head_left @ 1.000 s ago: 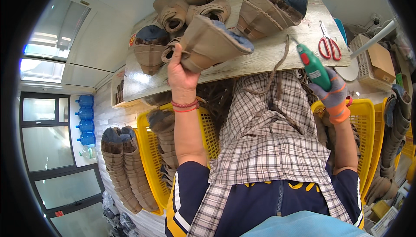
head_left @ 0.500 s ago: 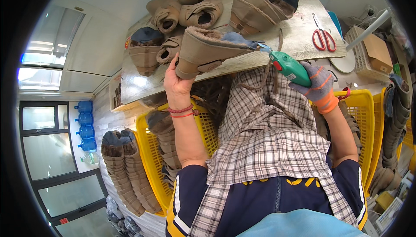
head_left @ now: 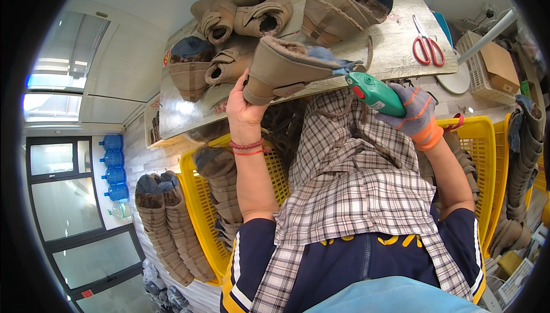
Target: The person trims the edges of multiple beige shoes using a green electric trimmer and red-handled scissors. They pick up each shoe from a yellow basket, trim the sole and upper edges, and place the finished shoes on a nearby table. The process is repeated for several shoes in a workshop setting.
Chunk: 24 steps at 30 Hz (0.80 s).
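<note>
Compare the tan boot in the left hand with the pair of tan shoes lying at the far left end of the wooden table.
The tan suede boot is gripped by the bare left hand and lifted; the two tan strap shoes lie untouched on the wooden table. The boot is touched by the green handheld tool in the gloved right hand; the shoes are not. The boot looks larger and taller. Both are tan with dark fuzzy lining.

Tan fleece-lined boot (head_left: 286,69): lying sideways, sole toward the body, raised just off the desk edge (head_left: 189,115), gripped at the heel. Green handheld power tool (head_left: 375,93): grasped at its rear, tip touching the boot's fleece collar.
</note>
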Tool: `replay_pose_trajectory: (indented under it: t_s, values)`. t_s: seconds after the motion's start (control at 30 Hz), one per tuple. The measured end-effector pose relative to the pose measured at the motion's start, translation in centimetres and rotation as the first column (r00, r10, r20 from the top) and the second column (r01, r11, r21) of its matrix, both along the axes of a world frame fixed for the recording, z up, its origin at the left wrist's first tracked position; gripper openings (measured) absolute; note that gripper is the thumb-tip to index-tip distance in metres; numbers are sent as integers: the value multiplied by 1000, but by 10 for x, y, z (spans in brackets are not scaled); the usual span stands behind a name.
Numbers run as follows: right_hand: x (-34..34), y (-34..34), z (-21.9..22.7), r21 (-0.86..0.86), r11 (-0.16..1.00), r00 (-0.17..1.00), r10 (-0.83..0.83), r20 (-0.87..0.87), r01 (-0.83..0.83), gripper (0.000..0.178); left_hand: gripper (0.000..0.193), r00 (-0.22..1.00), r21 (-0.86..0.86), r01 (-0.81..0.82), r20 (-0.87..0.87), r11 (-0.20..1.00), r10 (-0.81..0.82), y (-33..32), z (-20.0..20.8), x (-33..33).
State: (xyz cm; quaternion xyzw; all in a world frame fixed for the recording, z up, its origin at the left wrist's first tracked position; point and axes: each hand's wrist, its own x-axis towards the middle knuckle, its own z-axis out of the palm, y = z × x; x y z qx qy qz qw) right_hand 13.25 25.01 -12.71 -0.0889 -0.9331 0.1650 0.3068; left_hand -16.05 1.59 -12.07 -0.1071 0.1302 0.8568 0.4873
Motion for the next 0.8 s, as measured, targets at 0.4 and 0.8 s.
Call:
replay_pose_trajectory:
  t_s: [0.4,0.8]
  values:
    - [-4,-1,6,-81,996,1000,30,-5,-30,58,29,997,43,63,-46,997,-61,15,21,31]
    - [-16,-12,15,-265,961,990,44,-132,-78,52,42,877,102,-112,-458,988,147,34,32,71]
